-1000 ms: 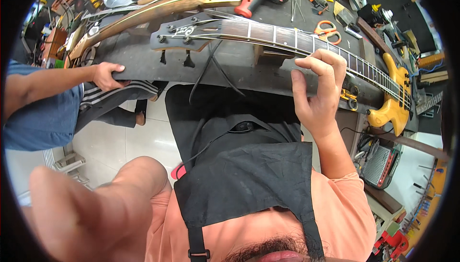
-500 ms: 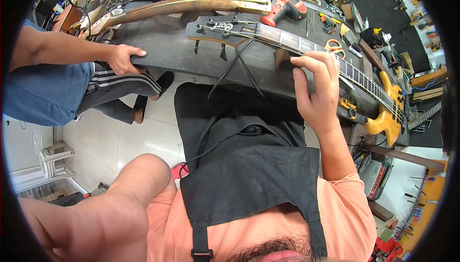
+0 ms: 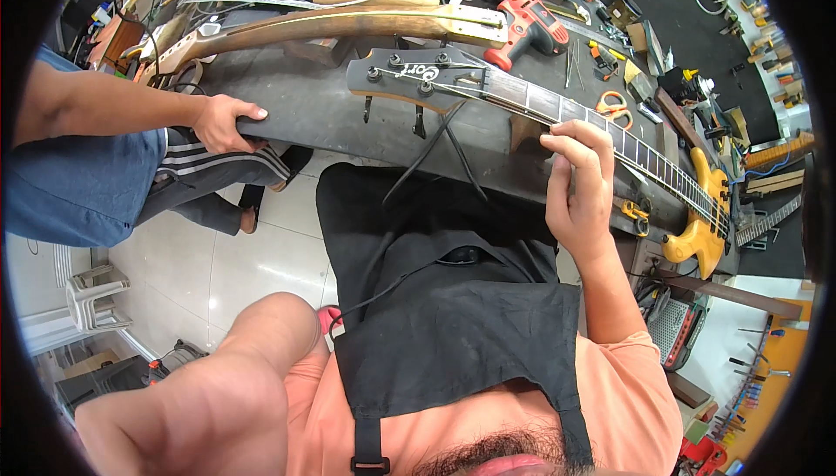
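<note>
A bass guitar lies across the workbench, its dark headstock (image 3: 405, 84) with tuning pegs near the middle and its yellow wooden body (image 3: 697, 241) at the right. Beside the near edge of its fretted neck (image 3: 644, 155) is my right hand (image 3: 585, 184), fingers loosely curved and thumb apart, holding nothing I can see. Its fingertips are at the neck; whether they touch the strings is unclear. My left arm is raised close to the camera, with my left hand (image 3: 187, 415) large at the lower left. Its fingers are out of sight.
Another person's hand (image 3: 228, 123) rests on the left end of the dark workbench (image 3: 296, 114). Behind the bass lie a loose wooden neck (image 3: 348, 23), a red power polisher (image 3: 527, 27) and orange scissors (image 3: 614, 108). Yellow-handled pliers (image 3: 637, 215) sit at the bench's front edge. A black cable hangs down.
My left hand has shifted slightly at the lower left. My right hand stays beside the neck, its fingers a little more bent. The whole view has tipped slightly, moving the bench lower.
</note>
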A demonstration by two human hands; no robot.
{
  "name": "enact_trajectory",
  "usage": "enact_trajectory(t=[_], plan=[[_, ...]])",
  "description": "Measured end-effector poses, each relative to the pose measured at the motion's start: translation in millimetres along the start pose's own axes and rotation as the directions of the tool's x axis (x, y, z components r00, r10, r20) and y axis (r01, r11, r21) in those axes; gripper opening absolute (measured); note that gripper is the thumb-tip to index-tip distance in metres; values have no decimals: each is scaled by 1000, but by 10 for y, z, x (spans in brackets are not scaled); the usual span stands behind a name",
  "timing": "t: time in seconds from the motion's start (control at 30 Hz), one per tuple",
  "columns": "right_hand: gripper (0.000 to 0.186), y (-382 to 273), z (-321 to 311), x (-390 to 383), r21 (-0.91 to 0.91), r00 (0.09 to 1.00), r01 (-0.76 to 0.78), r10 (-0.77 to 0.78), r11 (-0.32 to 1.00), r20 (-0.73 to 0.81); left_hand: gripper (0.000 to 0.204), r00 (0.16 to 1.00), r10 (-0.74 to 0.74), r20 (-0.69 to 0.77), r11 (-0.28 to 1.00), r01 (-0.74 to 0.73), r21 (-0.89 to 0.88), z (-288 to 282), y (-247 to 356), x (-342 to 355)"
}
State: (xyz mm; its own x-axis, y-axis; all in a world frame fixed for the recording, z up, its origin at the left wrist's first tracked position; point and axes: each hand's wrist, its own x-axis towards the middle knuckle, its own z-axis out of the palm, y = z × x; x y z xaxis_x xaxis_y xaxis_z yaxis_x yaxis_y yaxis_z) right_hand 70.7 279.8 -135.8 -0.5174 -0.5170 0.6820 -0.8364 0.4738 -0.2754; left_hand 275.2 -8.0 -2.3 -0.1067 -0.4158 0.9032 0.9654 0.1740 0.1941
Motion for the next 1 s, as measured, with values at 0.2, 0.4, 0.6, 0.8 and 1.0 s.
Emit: enact_trajectory(t=[0.2, 0.4, 0.6, 0.8, 1.0], plan=[[44, 74, 30, 265, -57, 1000, 1, 0, 998, 16, 26, 993, -108, 53, 974, 95, 208, -472, -948, -548], [60, 211, 58, 664, -123, 980, -52, 75, 991, 184, 43, 756, -478, 448, 794, 154, 588, -112, -2045, -913], [72, 293, 161, 1054, -81, 911, 30, 7, 996, 412, 27, 712, -388, 586, 811, -38, 583, -38, -2324, -938], [63, 317, 204, 1038, -57, 817, -136, 144, 989, 559, 26, 679, -440, 588, 828, 52, 559, 0, -2421, -930], [67, 360, 207, 1067, -50, 780, -169, 165, 984, 603, 31, 656, -512, 555, 791, 109, 601, 67, -2450, -903]])
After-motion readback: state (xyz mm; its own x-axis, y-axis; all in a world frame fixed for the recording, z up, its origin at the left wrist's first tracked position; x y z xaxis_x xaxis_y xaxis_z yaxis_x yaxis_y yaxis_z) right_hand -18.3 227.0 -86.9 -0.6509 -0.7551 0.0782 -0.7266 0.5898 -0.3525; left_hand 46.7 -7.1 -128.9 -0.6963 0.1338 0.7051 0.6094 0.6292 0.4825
